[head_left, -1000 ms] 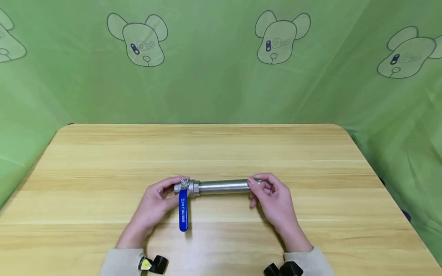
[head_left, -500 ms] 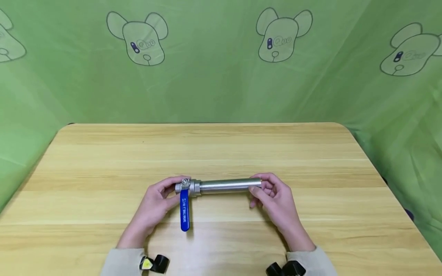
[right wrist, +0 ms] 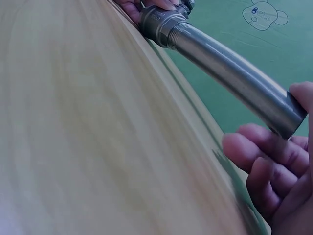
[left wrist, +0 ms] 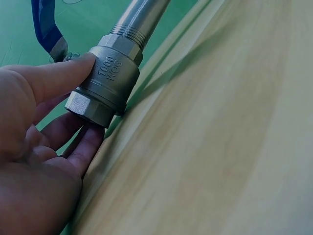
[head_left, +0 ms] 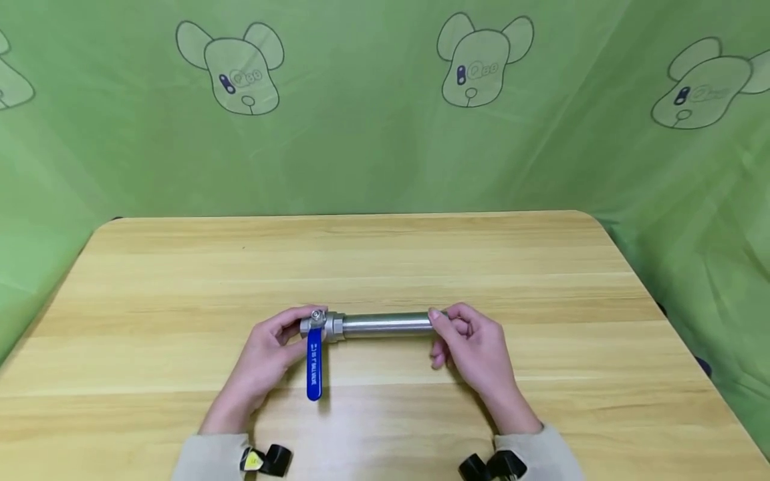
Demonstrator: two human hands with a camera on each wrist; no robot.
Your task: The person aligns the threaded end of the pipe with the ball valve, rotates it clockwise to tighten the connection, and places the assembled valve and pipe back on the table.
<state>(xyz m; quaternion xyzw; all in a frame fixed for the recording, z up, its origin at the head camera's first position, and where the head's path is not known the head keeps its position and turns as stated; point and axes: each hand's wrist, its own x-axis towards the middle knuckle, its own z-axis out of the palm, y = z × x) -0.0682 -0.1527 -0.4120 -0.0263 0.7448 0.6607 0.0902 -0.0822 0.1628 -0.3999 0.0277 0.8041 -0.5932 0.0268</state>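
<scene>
A metal ball valve (head_left: 333, 327) with a blue lever (head_left: 314, 364) is joined to a steel pipe (head_left: 385, 324) that runs to the right. The left hand (head_left: 265, 361) grips the valve body, thumb on the near side; in the left wrist view the thumb lies on the valve (left wrist: 110, 73) beside raised lettering. The right hand (head_left: 481, 347) pinches the pipe's free end between thumb and fingers. Threads show where the pipe (right wrist: 234, 73) meets the valve in the right wrist view, and the lower fingers there are curled below the pipe's end.
A light wooden table (head_left: 361, 260) lies under the hands. Behind it hangs a green cloth (head_left: 361, 147) printed with bear-like heads. Both sleeves (head_left: 210, 457) have black wrist devices (head_left: 277, 461) at them.
The right thumb has shifted up and over the pipe near its free end, after lying lower on its near side. The left hand keeps its grip on the valve.
</scene>
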